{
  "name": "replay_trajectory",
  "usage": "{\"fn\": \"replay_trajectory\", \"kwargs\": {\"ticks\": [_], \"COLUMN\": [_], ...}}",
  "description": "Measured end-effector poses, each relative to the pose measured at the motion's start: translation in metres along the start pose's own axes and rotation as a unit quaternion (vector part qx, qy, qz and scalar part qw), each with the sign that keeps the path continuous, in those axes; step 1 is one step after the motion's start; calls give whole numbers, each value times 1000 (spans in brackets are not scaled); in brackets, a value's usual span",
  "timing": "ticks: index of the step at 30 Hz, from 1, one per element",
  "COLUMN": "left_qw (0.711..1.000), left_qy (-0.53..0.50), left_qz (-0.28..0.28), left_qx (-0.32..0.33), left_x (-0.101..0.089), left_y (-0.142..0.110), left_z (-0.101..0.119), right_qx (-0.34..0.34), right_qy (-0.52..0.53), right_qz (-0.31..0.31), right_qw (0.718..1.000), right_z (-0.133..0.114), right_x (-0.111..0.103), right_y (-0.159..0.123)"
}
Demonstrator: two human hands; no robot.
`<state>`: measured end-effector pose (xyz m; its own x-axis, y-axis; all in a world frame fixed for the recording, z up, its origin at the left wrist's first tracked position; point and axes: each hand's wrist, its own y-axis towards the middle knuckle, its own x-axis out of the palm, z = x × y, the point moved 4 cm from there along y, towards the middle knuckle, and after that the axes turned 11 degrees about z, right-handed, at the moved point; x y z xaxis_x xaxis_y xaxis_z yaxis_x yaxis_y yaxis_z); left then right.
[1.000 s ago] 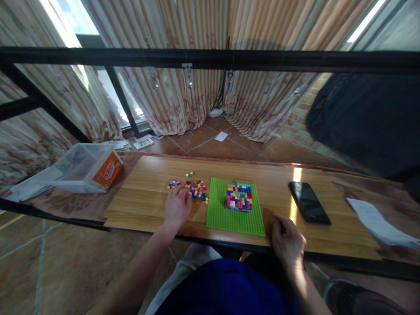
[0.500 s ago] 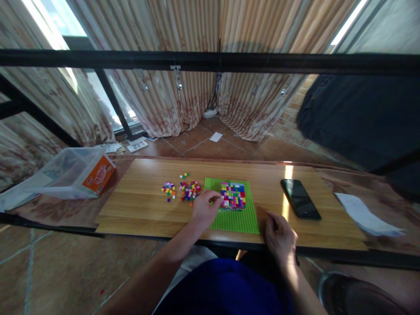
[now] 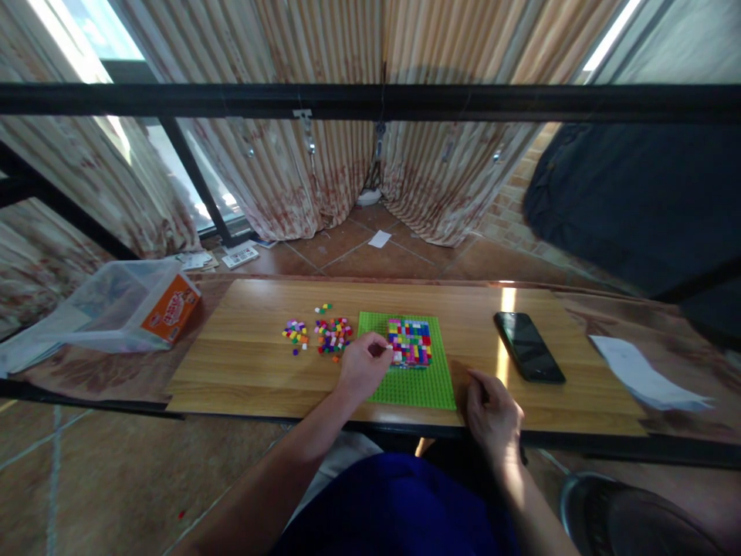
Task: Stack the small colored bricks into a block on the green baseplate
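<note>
Brick block [image 3: 411, 342] sits just beside our left hand [image 3: 363, 365], fingers [image 3: 373, 340] pinched on a pale brick [image 3: 388, 347] near its left edge; our right hand [image 3: 495, 415] curls loosely, contents unclear to us, over the worktop's [image 3: 243, 371] near edge, with room between green baseplate [image 3: 414, 391] and phone [image 3: 529, 347].

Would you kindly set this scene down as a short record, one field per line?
Left hand: at the left edge of the brick block; whether its grip holds a brick is too small to tell
Right hand: loosely curled at the near edge of the wooden tabletop
Brick block: multicoloured, on the green baseplate
Loose bricks: in separate clusters, left of the baseplate
Smartphone: dark-screened, right of the baseplate
Clear plastic bin: orange label, left of the tabletop
White paper: right of the smartphone
</note>
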<state>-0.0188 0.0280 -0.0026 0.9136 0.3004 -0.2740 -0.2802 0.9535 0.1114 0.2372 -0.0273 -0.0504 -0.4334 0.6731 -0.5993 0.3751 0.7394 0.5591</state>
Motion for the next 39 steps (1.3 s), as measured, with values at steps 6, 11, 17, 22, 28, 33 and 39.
{"fn": "replay_trajectory", "kwargs": {"ticks": [6,11,17,22,28,33,39], "left_qw": [1000,998,998,997,992,992,997], "left_qy": [-12,-17,-21,-24,30,23,-26], "left_qz": [9,10,-5,-9,-3,11,11], "left_qx": [21,53,66,75,123,122,69], "left_x": [-4,-8,-8,-8,-6,-3,0], "left_y": [2,3,1,-3,-5,-2,1], "left_z": [0,-8,-10,2,12,11,5], "right_qx": [-11,-9,-9,-21,-6,6,1], "right_qy": [-19,-9,5,-7,-5,-6,-3], "right_qz": [0,2,4,10,9,-1,8], "right_qw": [1000,1000,1000,1000,1000,1000,1000], "right_z": [-4,0,3,1,0,0,0], "right_x": [-2,0,1,0,0,0,0], "right_y": [1,0,-1,-1,0,-1,-1]}}
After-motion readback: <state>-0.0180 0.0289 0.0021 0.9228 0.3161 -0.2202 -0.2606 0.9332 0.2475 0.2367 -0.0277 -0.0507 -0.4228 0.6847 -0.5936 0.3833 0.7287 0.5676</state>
